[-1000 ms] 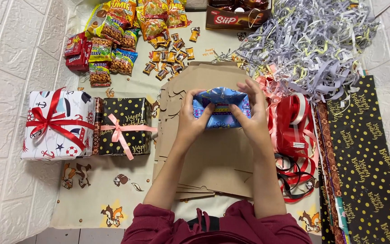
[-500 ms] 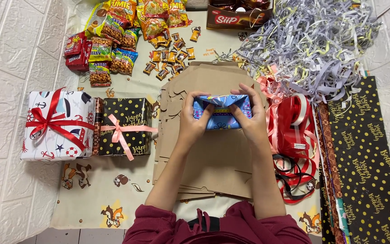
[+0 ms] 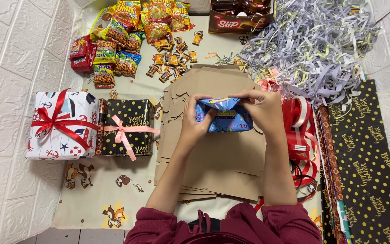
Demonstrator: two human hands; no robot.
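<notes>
Together, both hands grip a small blue-wrapped parcel [image 3: 225, 118] above a stack of flat brown cardboard sheets [image 3: 213, 171]: left hand [image 3: 195, 124] clasps its left end, right hand [image 3: 263, 110] pinches the top paper fold.

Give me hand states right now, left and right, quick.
Left hand: closed on the left end of the blue-wrapped box, fingers pinching the paper fold.
Right hand: closed on the box's right end, fingertips on the same top fold.

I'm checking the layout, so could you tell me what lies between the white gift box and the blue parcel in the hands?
In the head view, a black dotted gift box.
</notes>
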